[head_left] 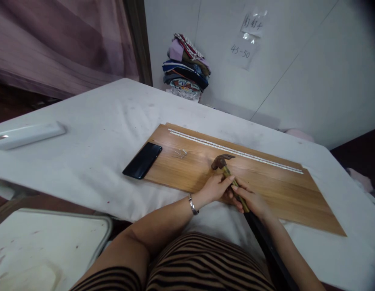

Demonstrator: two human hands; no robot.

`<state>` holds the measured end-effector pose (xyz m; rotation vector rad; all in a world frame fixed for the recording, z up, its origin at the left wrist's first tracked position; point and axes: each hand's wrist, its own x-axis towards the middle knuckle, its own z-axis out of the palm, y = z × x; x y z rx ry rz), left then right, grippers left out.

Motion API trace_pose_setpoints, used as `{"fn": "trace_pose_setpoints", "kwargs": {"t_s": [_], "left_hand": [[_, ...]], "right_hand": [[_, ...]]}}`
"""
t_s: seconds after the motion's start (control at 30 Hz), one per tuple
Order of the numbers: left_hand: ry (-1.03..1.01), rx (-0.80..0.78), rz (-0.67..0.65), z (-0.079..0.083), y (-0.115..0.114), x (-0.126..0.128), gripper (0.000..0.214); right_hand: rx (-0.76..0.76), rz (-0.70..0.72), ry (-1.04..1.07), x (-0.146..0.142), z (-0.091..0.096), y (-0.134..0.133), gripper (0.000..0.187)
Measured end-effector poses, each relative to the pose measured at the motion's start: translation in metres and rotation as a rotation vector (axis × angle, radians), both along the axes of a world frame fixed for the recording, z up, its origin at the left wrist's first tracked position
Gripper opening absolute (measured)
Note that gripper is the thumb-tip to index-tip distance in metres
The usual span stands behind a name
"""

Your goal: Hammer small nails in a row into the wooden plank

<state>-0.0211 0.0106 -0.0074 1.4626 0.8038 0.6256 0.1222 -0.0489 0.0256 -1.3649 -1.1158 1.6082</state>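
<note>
A claw hammer (223, 162) with a rusty brown head and a yellowish handle lies on a long wooden board (266, 190). My right hand (250, 199) is closed round the handle near the board's front edge. My left hand (215, 187), with a silver bracelet at the wrist, rests on the board beside the handle, its fingers curled and touching it; whether they pinch anything is hidden. A few small nails (180, 153) lie loose on the board to the left. A pale strip (235, 150) runs along the board's far edge.
The board lies on a white cloth-covered table (93, 133). A black phone (143, 160) overlaps the board's left end. A white elongated object (28, 134) lies far left. Folded clothes (186, 66) are stacked against the wall. A white tray-like surface (48, 242) sits lower left.
</note>
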Motion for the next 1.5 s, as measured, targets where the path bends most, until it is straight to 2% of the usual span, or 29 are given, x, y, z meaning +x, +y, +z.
{"fn": "trace_pose_setpoints", "kwargs": {"t_s": [0.27,0.53,0.63,0.9,1.5], "left_hand": [[-0.016,-0.010,0.015,-0.0005,-0.0002,0.0015,0.054],[-0.007,0.037,0.007,-0.0021,0.0001,0.0002,0.056],[-0.013,0.010,-0.004,-0.0035,0.0003,0.0014,0.058],[-0.062,-0.007,-0.006,0.0029,-0.0008,-0.0004,0.053],[-0.006,0.014,0.012,-0.0021,0.0007,0.0013,0.056]], "right_hand": [[-0.011,0.013,-0.018,0.0007,-0.0007,0.0010,0.030],[-0.003,0.008,0.000,0.0013,-0.0011,-0.0005,0.037],[-0.007,0.009,-0.012,0.0013,-0.0008,0.0002,0.037],[0.002,0.003,-0.015,0.0010,0.0009,-0.0007,0.034],[0.007,0.019,-0.013,0.0010,0.0001,0.0006,0.032]]}}
